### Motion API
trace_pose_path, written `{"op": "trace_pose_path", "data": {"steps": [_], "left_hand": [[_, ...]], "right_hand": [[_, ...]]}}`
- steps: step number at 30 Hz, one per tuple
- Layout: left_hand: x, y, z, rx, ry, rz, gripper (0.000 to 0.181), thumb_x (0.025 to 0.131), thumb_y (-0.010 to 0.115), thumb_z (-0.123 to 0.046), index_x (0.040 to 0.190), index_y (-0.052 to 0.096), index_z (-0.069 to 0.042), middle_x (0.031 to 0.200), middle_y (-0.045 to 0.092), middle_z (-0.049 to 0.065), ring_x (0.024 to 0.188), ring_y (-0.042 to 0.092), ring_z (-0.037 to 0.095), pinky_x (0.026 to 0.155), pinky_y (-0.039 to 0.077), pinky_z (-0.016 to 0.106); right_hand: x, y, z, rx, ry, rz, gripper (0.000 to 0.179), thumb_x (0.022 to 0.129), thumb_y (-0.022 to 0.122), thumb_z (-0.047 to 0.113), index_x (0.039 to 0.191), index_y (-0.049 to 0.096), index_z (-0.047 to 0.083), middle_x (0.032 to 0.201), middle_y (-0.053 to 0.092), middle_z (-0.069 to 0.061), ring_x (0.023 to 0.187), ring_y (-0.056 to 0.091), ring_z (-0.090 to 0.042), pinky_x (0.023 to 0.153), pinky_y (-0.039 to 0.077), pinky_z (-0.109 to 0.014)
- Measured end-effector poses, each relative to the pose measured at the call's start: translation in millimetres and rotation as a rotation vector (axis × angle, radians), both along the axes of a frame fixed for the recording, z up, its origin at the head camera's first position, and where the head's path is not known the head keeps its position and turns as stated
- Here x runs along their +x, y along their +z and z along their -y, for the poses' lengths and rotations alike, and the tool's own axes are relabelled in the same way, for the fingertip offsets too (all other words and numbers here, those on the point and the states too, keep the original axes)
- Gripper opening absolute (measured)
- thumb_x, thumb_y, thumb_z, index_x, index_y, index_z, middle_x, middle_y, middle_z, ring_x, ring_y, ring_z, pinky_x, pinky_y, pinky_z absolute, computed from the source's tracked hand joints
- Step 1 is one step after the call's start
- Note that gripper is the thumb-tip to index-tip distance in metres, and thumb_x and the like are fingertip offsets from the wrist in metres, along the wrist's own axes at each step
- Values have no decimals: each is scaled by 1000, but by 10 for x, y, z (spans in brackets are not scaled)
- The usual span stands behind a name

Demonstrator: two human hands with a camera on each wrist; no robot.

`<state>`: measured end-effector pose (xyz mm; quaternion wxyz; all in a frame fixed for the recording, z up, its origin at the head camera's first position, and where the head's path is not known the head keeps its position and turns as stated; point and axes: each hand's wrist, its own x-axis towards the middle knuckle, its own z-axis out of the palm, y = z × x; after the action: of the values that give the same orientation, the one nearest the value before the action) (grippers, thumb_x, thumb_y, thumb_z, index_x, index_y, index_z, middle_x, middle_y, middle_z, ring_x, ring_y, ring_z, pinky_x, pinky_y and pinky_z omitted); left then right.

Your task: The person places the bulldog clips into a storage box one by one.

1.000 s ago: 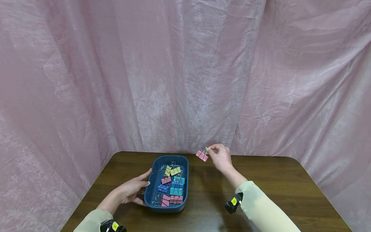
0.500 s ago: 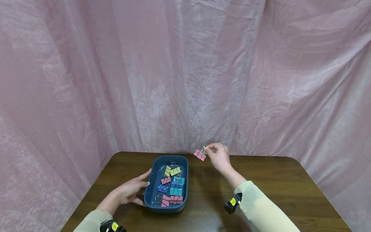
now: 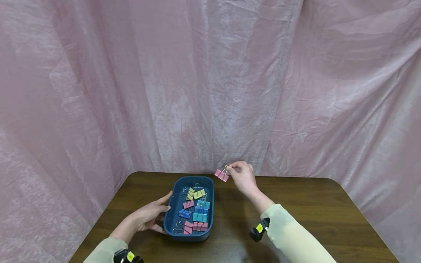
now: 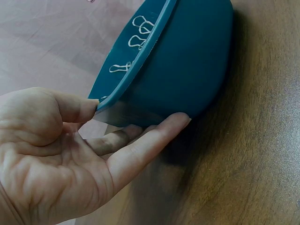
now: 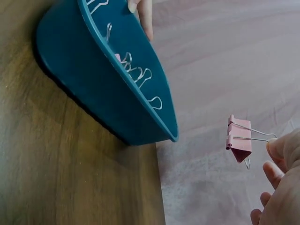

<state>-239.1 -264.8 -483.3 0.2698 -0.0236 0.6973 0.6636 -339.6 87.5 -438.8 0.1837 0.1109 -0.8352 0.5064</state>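
A pink binder clip (image 3: 222,175) hangs from my right hand (image 3: 244,178), whose thumb and forefinger pinch one wire handle. In the right wrist view the clip (image 5: 240,135) is up in the air beside the bin. My left hand (image 3: 148,215) holds the left side of a dark blue plastic bin (image 3: 189,237). Seen from the left wrist, the thumb (image 4: 79,108) hooks over the rim and the fingers lie along the outer wall. Inside the bin are yellow clips (image 3: 198,194), teal clips (image 3: 200,217), a blue clip (image 3: 185,213) and pink clips (image 3: 199,226).
The bin stands on a dark wooden table (image 3: 302,215) with rounded far corners. Behind the table's back edge hangs a pink velvet curtain (image 3: 210,91). Each wrist wears a small black camera, one of them the right wrist camera (image 3: 258,232).
My right hand has drifted left with the pink binder clip, closer to the bin's far right corner. The left hand and the bin have stayed in place.
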Motion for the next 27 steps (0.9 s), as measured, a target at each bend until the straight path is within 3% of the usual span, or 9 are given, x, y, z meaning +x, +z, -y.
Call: {"op": "trace_pose_path", "data": {"steps": [8, 27], "left_hand": [[-2, -1, -1, -2, 9, 6, 67, 111, 41, -17, 166, 3, -23, 149, 37, 36, 113, 63, 40, 78, 56, 65], [-14, -3, 2, -9, 12, 11, 67, 111, 42, -17, 166, 5, -24, 145, 42, 34, 111, 64, 39, 77, 57, 65]], "right_hand": [[-7, -12, 108, -2, 18, -34, 9, 90, 77, 13, 85, 76, 5, 100, 71, -9, 112, 54, -39, 97, 41, -50], [-61, -28, 267, 20, 12, -34, 11, 90, 77, 16, 86, 77, 6, 99, 71, -8, 107, 55, -36, 94, 43, -48]]}}
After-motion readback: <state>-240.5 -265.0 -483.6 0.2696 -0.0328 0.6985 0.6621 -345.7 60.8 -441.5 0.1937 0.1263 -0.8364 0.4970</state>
